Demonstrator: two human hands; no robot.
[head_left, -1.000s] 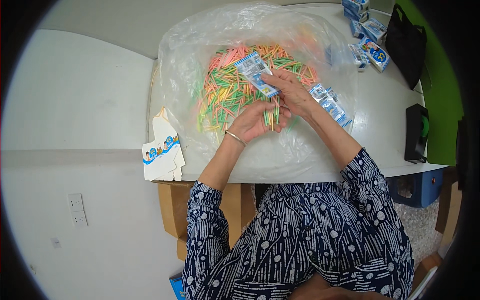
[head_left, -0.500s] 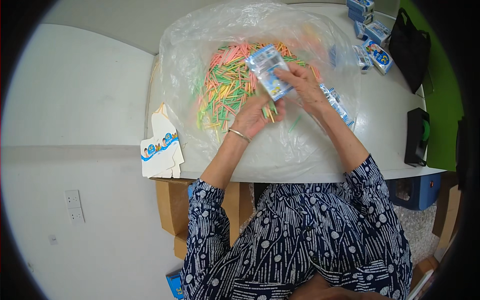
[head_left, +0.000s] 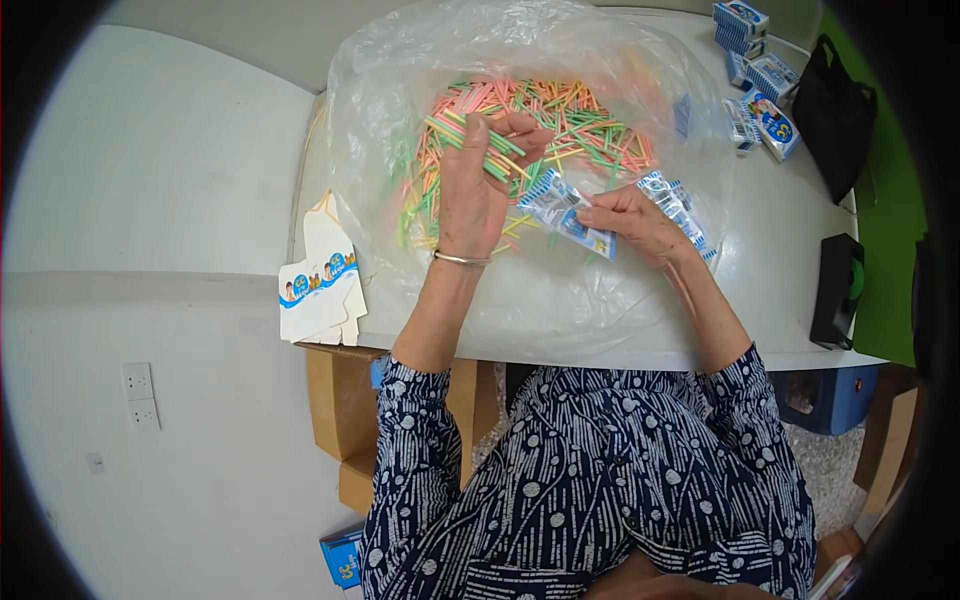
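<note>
Thin pastel sticks (head_left: 590, 135) in pink, green and yellow lie heaped on a large clear plastic bag (head_left: 560, 310). Above the heap's left side my left hand (head_left: 478, 190), palm upward, has its fingers curled round a small bunch of sticks (head_left: 500, 158). My right hand (head_left: 640, 222) pinches a small blue-and-white packet (head_left: 560, 212) between thumb and fingers; its far end reaches close to my left hand. Whether the packet holds anything is hard to make out. Several similar packets (head_left: 682, 210) lie beside my right hand on the bag.
White flat cartons (head_left: 320, 295) rest at the table's left edge. Small blue-and-white boxes (head_left: 770, 120) and a black bag (head_left: 835, 110) occupy the far right. A black tape dispenser (head_left: 838, 290) stands at the right edge. Cardboard boxes (head_left: 340, 405) sit below the table.
My left hand has moved up and left over the heap, turning its palm up with sticks in it. My right hand has drawn the packet down and right, away from the heap.
</note>
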